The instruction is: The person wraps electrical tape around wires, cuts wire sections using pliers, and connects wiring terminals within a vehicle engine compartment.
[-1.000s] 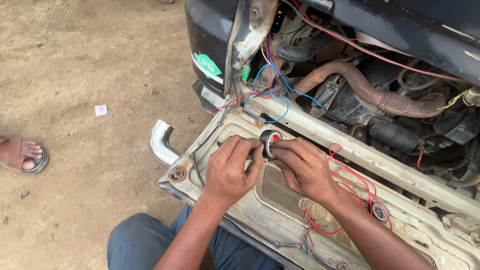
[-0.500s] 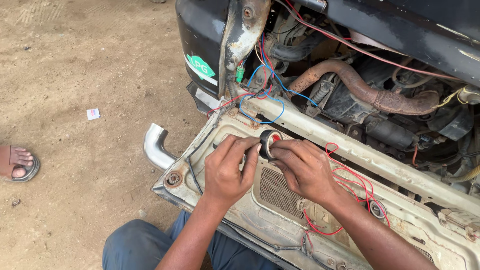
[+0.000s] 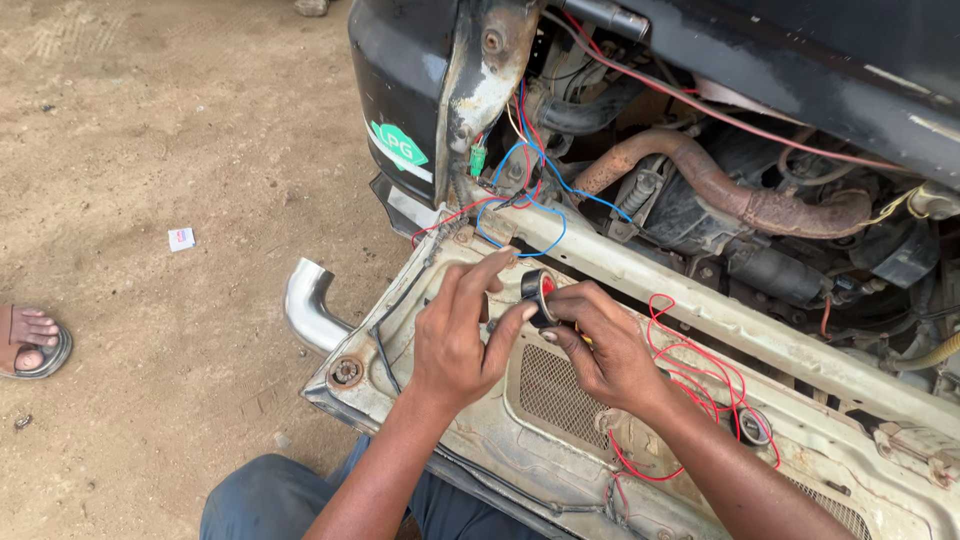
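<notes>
We take the pale front panel (image 3: 700,330) of the vehicle as our landmark; it lies tilted open below the engine bay, and both our hands work over its upper left part. Our left hand (image 3: 455,335) is partly curled, thumb and forefinger stretched toward a small roll of black tape (image 3: 537,293) with a red core, touching it at its left side. Our right hand (image 3: 605,350) is curled too, its fingertips pinched on the roll's right side, so the roll sits between the two hands, just above the panel's mesh grille (image 3: 555,390). Whether a wire is gripped under the fingers we cannot tell.

A loop of red wire (image 3: 700,385) lies on the panel right of our right hand, running to a small round black part (image 3: 752,425) near the panel's lower edge. Blue wire (image 3: 530,215) curls just above the panel's top edge, beside a small green connector (image 3: 478,158). Beyond the panel a rusty pipe (image 3: 720,185) crosses the engine bay. At the panel's left end a chrome bumper corner (image 3: 310,300) curves out over the sandy ground (image 3: 150,150). Well left of the panel, a person's foot in a sandal (image 3: 30,340) rests on the dirt, and a small scrap of paper (image 3: 181,238) lies between that foot and the panel
</notes>
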